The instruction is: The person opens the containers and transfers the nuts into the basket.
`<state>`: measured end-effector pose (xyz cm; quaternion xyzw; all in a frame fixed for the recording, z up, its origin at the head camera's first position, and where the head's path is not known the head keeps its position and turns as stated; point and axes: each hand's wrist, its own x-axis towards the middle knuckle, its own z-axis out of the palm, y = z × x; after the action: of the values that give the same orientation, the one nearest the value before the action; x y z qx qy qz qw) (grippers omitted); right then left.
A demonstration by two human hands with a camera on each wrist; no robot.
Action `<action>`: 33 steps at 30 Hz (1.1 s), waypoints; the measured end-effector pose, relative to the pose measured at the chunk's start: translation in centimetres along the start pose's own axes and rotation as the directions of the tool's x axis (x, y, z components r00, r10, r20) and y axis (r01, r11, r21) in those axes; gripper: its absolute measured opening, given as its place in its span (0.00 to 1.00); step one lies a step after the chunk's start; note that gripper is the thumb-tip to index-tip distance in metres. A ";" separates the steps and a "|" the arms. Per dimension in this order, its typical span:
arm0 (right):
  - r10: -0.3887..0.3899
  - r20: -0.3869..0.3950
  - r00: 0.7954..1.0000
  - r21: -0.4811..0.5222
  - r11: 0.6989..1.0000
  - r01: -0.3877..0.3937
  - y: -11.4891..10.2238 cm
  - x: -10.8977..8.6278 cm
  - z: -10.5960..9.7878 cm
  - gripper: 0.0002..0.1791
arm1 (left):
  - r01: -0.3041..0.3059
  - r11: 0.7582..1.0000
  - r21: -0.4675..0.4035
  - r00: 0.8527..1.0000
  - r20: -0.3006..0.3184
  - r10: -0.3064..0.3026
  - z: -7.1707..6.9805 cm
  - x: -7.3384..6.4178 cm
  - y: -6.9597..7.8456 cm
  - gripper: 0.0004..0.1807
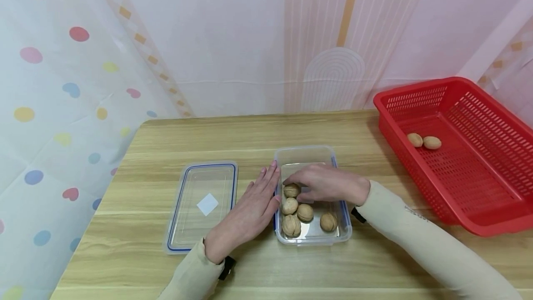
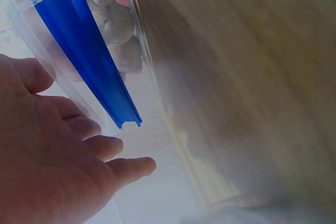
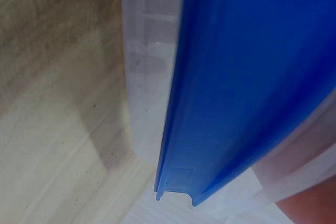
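Observation:
A clear plastic food container (image 1: pixel 308 240) with blue side latches stands uncovered at the table's middle, several walnuts (image 1: pixel 291 226) lying in its near part. My right hand (image 1: pixel 322 183) reaches over the right wall and pinches a walnut (image 1: pixel 292 190) by the left wall, thumb on its right side. My left hand (image 1: pixel 256 207) rests against the container's left side, fingers extended. In the left wrist view, that hand's fingers lie beside a hanging blue latch (image 2: pixel 84 59). Another blue latch (image 3: pixel 247 77) fills much of the right wrist view, hiding most of the right hand.
A clear lid (image 1: pixel 187 226) with a blue seal and a white square label (image 1: pixel 207 204) lies left of the container. At the right, a red plastic basket (image 1: pixel 424 184) holds two walnuts (image 1: pixel 432 142). A patterned cloth (image 1: pixel 233 40) hangs behind the wooden table (image 1: pixel 250 133).

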<state>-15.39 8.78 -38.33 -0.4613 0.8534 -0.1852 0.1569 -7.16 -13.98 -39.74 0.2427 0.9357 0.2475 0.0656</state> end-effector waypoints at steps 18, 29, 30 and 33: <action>0.002 -0.087 0.996 0.043 0.999 0.002 -0.4 -1.3 -0.2 0.19 | -0.011 1.000 0.008 1.000 -0.003 0.011 0.2 0.1 -0.1 0.33; -0.023 -0.220 0.975 0.107 0.993 0.047 -0.6 -3.5 -0.1 0.20 | -0.004 1.000 0.005 1.000 0.006 0.004 0.1 0.1 -0.1 0.33; -0.018 -0.233 0.972 0.108 0.993 0.044 -0.7 -3.7 -0.1 0.20 | -0.003 1.000 0.004 1.000 0.008 0.003 0.1 0.1 -0.1 0.33; -0.016 -0.286 0.958 0.100 0.994 0.047 -0.9 -4.6 -0.1 0.20 | -0.001 1.000 0.001 1.000 0.010 0.001 0.1 0.1 -0.1 0.33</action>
<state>-12.39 12.21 -37.45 -0.4346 0.8486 -0.2969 0.0537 -7.28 -13.99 -39.90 0.2444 0.9354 0.2457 0.0699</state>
